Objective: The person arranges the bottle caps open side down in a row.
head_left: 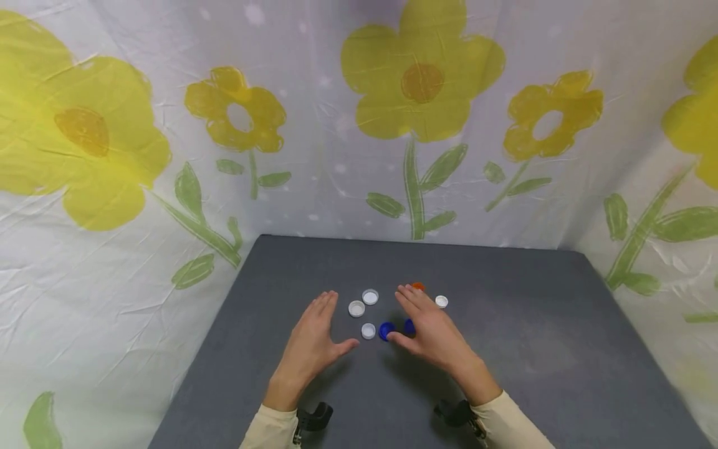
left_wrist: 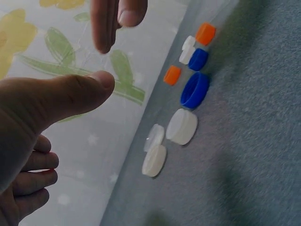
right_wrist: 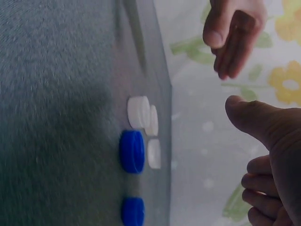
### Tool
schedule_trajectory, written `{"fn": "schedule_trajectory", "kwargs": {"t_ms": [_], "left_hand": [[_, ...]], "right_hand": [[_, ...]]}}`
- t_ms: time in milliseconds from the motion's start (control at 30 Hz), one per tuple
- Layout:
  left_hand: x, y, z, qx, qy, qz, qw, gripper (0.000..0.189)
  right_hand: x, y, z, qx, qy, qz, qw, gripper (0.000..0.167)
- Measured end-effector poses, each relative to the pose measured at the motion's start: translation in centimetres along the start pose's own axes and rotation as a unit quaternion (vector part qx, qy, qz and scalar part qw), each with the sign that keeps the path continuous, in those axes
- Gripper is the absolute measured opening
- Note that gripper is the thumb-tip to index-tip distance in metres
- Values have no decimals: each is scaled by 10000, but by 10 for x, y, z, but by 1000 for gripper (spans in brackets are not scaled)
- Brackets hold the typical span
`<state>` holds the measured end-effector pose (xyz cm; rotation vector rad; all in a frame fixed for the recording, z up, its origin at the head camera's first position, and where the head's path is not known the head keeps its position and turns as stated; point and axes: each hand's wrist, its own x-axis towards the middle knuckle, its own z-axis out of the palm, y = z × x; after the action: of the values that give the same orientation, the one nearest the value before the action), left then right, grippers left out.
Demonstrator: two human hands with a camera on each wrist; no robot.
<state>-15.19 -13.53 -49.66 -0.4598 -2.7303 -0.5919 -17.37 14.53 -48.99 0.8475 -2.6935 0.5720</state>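
Note:
My left hand (head_left: 311, 344) and right hand (head_left: 436, 333) hover above the grey table, palms turned toward each other, fingers straight and thumbs spread; neither holds anything. Between them lie several plastic bottle caps. Nearest the left hand are a white cap (head_left: 356, 308), one behind it (head_left: 370, 297) and a third white cap (head_left: 368, 331). By the right thumb is a blue cap (head_left: 386, 331); a smaller blue cap (head_left: 409, 326) is partly hidden by that hand. Beyond its fingertips shows an orange cap (head_left: 418, 286). The left wrist view has a second orange cap (left_wrist: 172, 75).
Another white cap (head_left: 441, 302) lies just right of the right hand. The grey table (head_left: 533, 374) ends at the back against a white curtain (head_left: 314, 125) printed with yellow flowers, which also hangs along both sides. Dark straps with cameras sit at both wrists.

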Motion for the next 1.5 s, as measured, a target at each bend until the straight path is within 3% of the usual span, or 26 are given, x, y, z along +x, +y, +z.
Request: {"fn": "schedule_trajectory", "kwargs": {"t_ms": [533,800,1133,1333,1500], "left_hand": [[2,-6,41,-310,-257,98,9991,69],[4,-7,59,-201,-458,133,9987,56],[9,-4,70,-85,-470,273,9985,20],[10,-1,74,-111,-361,288,9989,21],[9,-1,74,-126,-202,220,9995,21]], "right_hand": [[15,-4,44,120,-483,-254,9984,70],[19,-6,59,120,-762,-295,9966,61],[24,-10,73,-99,-792,-451,9958,42],[25,-10,78,-121,-664,-488,9965,29],[25,-11,78,-70,-580,-486,9971,28]]}}
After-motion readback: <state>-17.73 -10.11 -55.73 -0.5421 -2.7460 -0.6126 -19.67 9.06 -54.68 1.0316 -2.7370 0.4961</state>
